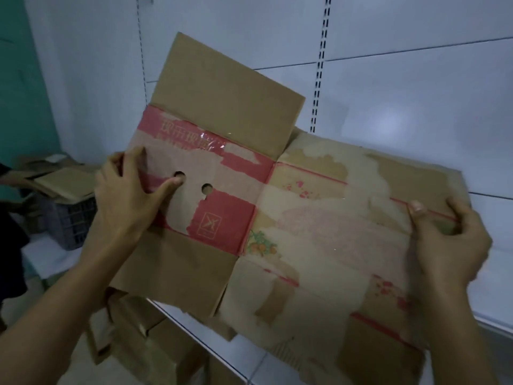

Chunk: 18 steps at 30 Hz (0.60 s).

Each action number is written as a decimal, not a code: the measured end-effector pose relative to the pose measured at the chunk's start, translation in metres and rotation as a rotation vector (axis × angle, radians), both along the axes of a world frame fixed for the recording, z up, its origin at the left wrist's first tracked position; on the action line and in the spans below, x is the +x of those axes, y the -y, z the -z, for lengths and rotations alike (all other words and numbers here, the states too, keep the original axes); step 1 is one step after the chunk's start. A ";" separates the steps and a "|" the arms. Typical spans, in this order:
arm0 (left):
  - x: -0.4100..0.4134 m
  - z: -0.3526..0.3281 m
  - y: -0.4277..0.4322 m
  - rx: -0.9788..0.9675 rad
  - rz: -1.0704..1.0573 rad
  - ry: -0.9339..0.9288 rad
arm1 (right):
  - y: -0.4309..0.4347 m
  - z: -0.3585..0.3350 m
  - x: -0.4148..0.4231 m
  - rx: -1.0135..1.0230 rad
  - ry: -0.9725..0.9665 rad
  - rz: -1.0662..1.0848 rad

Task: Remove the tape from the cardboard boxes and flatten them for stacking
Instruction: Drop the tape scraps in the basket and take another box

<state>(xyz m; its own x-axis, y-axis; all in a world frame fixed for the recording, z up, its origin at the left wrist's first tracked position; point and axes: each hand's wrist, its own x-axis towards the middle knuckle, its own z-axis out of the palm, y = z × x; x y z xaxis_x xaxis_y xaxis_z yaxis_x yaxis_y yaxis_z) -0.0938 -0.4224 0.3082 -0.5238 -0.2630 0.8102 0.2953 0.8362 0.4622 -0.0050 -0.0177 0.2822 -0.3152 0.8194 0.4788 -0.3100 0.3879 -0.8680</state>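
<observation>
A flattened cardboard box [305, 218] with torn red print and two round holes is held up in front of me, over a white shelf. My left hand [125, 195] grips its left edge, the thumb reaching to one hole. My right hand [449, 240] clamps the right edge. A strip of clear tape [202, 141] glints across the red band near the upper flap, which stands up at the top.
White shelf board [494, 276] and slotted uprights [320, 65] lie behind the box. More cardboard boxes [144, 340] sit on the floor below. A dark plastic crate [70, 218] with flattened cardboard [61, 179] on it stands at the left.
</observation>
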 end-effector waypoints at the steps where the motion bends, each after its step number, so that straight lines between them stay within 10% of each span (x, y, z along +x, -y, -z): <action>1: -0.008 -0.007 0.020 -0.011 -0.013 -0.014 | 0.019 -0.001 -0.012 -0.004 -0.004 -0.012; 18: -0.170 -0.076 0.214 -0.084 -0.119 0.038 | 0.204 -0.039 -0.209 0.002 0.106 -0.258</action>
<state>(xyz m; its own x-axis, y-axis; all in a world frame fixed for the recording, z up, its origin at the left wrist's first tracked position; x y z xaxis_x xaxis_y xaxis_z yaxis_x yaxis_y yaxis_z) -0.2636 -0.6361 0.3844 -0.5232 -0.2570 0.8125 0.1752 0.9006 0.3977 -0.2142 -0.2212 0.3213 -0.5615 0.7050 0.4333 -0.3063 0.3094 -0.9003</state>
